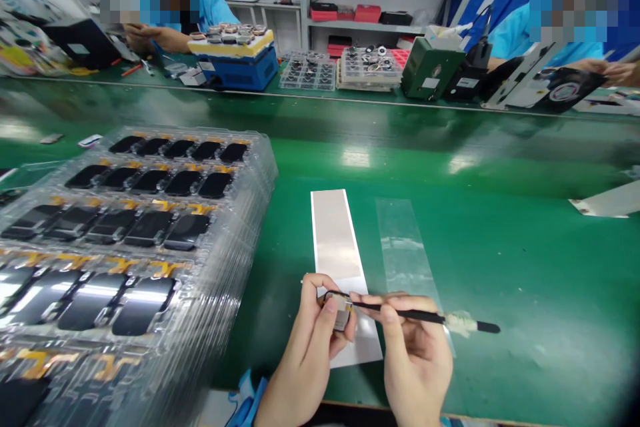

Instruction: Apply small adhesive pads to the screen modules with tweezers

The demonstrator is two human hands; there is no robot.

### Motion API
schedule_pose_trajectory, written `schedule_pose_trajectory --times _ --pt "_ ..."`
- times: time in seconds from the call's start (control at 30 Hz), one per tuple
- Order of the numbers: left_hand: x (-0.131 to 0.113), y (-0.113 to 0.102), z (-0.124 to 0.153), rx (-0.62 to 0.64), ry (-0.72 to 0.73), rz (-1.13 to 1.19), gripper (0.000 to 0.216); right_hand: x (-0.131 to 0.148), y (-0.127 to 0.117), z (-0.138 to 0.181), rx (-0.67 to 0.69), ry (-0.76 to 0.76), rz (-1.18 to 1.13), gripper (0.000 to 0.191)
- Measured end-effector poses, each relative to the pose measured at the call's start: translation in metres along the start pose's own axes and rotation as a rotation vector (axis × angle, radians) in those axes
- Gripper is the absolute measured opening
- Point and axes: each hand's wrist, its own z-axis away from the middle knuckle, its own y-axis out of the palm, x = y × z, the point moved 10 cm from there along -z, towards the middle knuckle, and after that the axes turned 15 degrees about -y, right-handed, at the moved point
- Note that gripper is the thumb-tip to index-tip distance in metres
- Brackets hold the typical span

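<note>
Left hand: small grey square module

The left hand pinches a small dark rectangular screen part; the right hand sets a thin black stick tool (white tape wrapped near its end) against it, above a white paper strip.

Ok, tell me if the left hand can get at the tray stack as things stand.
Probably yes: the tray stack lies beside the left hand, nothing between them on the table. But that hand pinches a small part, while the right hand holds a black stick.
</note>
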Motion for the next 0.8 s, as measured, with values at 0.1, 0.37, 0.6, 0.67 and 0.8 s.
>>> schedule_pose_trajectory --times 0.1,0.37,0.6,0.67,0.8 --pt "0.001 -0.002 0.0 -0.02 -0.006 -0.003 0.027 0.001 0.001 0.0 0.008 0.007 0.012 0.005" --pt "0.002 -0.004 0.0 -0.03 0.023 -0.007 0.029 -0.003 0.001 -0.003 0.041 0.01 -0.008 0.006" --pt "0.0 -0.012 -0.005 -0.092 0.09 -0.088 0.031 -0.006 0.0 -0.007 0.091 -0.017 -0.133 0.003" --pt "0.001 -0.013 -0.004 -0.111 0.081 -0.161 0.029 0.001 -0.016 -0.014 0.044 -0.056 -0.123 0.005" --pt "0.001 0.001 0.002 -0.059 0.084 -0.384 0.014 0.016 -0.068 -0.035 -0.019 -0.142 0.019 0.013"
